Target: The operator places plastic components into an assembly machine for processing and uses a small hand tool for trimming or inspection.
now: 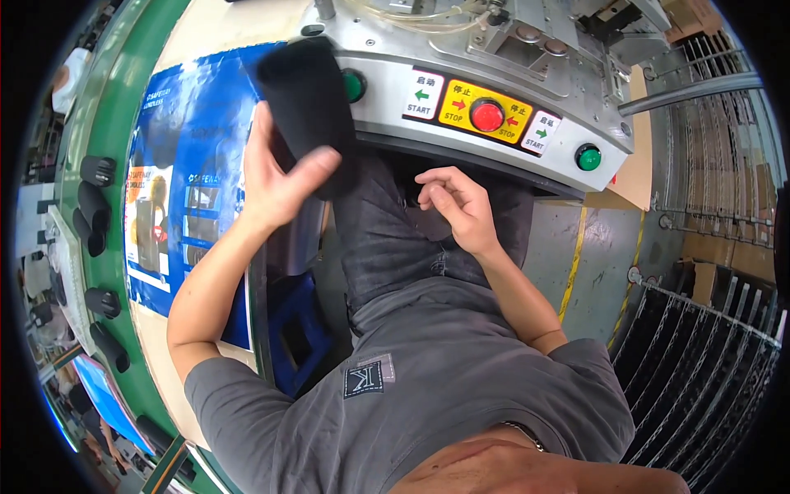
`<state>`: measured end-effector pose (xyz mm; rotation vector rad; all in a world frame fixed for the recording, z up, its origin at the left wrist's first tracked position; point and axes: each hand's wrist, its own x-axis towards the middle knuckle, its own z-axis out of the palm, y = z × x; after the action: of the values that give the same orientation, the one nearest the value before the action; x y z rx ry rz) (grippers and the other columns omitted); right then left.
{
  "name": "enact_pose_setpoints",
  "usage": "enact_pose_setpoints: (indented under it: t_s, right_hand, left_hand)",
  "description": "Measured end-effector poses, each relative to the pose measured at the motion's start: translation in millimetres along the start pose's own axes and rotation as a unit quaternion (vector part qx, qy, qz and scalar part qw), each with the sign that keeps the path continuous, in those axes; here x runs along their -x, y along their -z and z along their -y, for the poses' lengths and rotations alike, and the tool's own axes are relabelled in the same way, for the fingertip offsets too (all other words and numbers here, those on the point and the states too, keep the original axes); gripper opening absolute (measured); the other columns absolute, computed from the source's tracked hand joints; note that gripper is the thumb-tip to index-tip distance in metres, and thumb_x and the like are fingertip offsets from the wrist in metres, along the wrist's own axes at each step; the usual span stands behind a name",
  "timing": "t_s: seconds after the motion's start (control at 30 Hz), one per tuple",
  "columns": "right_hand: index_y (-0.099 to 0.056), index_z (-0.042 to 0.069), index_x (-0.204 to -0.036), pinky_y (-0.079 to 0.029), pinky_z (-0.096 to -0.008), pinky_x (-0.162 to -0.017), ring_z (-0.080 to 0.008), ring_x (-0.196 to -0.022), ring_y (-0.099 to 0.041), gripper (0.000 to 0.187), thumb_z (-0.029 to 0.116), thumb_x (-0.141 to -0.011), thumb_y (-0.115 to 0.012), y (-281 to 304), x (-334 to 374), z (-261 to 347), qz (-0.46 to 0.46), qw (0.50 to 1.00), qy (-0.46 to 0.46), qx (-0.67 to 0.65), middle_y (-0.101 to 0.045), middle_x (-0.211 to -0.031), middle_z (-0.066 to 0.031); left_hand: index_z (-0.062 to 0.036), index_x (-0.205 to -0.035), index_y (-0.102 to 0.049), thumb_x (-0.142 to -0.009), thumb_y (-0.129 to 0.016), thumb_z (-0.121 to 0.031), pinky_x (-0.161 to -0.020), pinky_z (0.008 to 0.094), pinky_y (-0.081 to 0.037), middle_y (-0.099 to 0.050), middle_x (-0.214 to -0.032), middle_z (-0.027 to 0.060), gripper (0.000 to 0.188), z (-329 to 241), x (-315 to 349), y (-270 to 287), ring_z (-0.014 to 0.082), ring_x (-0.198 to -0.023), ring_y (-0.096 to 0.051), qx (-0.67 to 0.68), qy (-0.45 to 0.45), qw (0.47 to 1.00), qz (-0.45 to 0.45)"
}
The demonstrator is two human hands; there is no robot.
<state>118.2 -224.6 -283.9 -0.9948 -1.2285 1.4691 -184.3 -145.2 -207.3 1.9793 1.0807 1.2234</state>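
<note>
A black, block-shaped part (309,95), smeared by motion, is gripped in my left hand (280,177) at the left front corner of the metal machine (374,115). My thumb lies across its near end; the fingers behind it are mostly hidden. Part of a green push button (354,86) shows just right of the black part. My right hand (461,210) hovers above my lap, below the machine's front panel. Its fingers are loosely bent and somewhat apart, with nothing visible in them.
The front panel carries a red stop button (486,116) and a second green button (587,157). A blue printed sheet (193,165) covers the left table. Beyond it, several black parts lie on a green conveyor (123,255). At right stand a metal wire rack (699,321) and cardboard boxes (728,263).
</note>
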Motion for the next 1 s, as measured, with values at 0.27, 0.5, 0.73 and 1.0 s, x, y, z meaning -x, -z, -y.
enact_pose_setpoints:
  t_s: [0.27,0.5,0.73,1.0]
  right_hand:
    - [-0.072,0.001,-0.129,-0.053,-0.0279,-0.083,-0.0141,-0.086,-0.065,0.026,0.015,-0.108,-0.066,-14,-2,-31,0.065,0.992,-0.095,0.043,-0.074,-0.1,-0.0076]
    - [-0.072,0.001,-0.13,-0.055,-0.0296,-0.077,-0.0165,-0.082,-0.068,0.032,0.022,-0.106,-0.071,1,-7,-74,0.1,0.965,-0.139,0.201,-0.077,-0.102,-0.0085]
    - [-0.072,0.003,-0.131,-0.057,-0.0321,-0.078,-0.0211,-0.085,-0.074,0.034,0.026,-0.106,-0.072,33,0,-138,0.111,0.949,-0.141,0.261,-0.08,-0.103,-0.009]
    - [-0.072,0.005,-0.136,-0.057,-0.0358,-0.079,-0.0265,-0.087,-0.074,0.041,0.034,-0.107,-0.069,44,-10,-152,0.163,0.895,-0.189,0.369,-0.08,-0.102,-0.0123]
  left_hand:
    - [-0.003,-0.156,-0.054,-0.11,-0.052,-0.053,-0.109,0.0479,-0.056,-0.065,-0.148,0.0251,0.068,1,-16,16,0.0377,-0.127,-0.071,0.573,0.298,0.762,-0.049]
    - [-0.0024,-0.157,-0.053,-0.107,-0.058,-0.04,-0.11,0.0459,-0.055,-0.065,-0.15,0.0249,0.062,2,-28,43,0.0378,-0.128,-0.07,0.554,0.281,0.78,-0.08]
    - [-0.0043,-0.14,-0.063,-0.084,-0.069,-0.011,-0.108,0.0464,-0.053,-0.069,-0.131,0.0212,0.057,42,-121,105,0.0355,-0.12,-0.068,-0.024,0.047,0.988,-0.146]
    - [-0.0125,-0.157,-0.056,-0.072,-0.061,0.0,-0.137,0.0534,-0.021,-0.06,-0.16,0.0052,0.086,167,-178,101,0.0289,-0.155,-0.046,-0.479,-0.108,0.869,-0.056]
